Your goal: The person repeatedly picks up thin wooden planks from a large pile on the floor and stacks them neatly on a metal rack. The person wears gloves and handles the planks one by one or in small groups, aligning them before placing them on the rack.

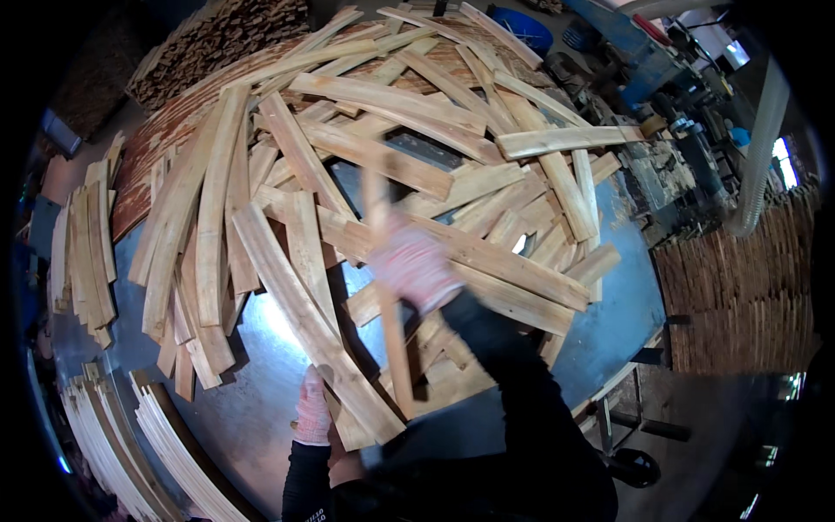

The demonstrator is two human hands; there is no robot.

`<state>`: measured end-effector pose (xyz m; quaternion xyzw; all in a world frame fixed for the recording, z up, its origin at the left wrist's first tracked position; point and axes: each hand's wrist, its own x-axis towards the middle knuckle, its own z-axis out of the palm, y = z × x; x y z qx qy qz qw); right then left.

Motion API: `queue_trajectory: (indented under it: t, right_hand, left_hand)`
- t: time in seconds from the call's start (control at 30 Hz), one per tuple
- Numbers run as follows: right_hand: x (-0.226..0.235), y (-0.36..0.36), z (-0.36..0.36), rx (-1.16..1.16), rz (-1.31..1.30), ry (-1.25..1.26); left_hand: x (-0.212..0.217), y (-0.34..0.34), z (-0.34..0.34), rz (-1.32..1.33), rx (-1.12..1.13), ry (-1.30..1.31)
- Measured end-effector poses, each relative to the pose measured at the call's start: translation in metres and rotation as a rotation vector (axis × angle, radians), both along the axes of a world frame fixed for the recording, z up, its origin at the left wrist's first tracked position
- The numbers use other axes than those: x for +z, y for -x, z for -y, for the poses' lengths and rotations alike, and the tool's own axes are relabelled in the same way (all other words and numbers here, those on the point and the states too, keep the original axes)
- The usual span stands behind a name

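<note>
Plank (300, 317) at eight o'clock likely needed steadying: left hand (311, 413) half-curled at its edge, hold unclear; right hand (414, 264) blurred, finger opening and hold indeterminable.

No text fully legible. Small pale lettering (316, 515) on the dark left sleeve (306, 477), below the left hand (312, 411); tilted, too small to read with certainty.

Gloved hands over a table (252, 365) strewn with boards (391, 96)
Above the table, the blurred right hand (416, 265) grips a narrow board (396, 361); toward its near edge, the left hand (313, 411) touches a long board (291, 300); beyond the table, a woodpile (226, 43) and blue tub (522, 33); to its right, machinery (639, 70) and stacked wood (739, 300).
</note>
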<state>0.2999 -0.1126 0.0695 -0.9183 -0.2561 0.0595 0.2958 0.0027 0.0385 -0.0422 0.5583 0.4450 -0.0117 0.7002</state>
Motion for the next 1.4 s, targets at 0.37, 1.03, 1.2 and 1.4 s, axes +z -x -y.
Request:
queue_trajectory:
  t: [0.37,1.03,1.2,1.4]
  right_hand:
    - [-0.046,-0.205,0.074,-0.909,0.196,-0.02]
    - [-0.085,0.168,0.004,0.052,-0.352,-0.336]
    - [-0.036,0.214,-0.003,0.009,-0.935,-0.926]
    - [0.003,0.306,-0.059,0.332,-1.174,-0.886]
  left_hand:
    - [0.022,-0.042,0.021,0.037,-0.032,0.229]
    - [0.075,-0.032,0.051,0.048,-0.162,-0.391]
    - [0.113,0.025,0.053,0.146,-0.075,-0.509]
    - [0.151,0.134,0.019,0.288,0.204,-0.193]
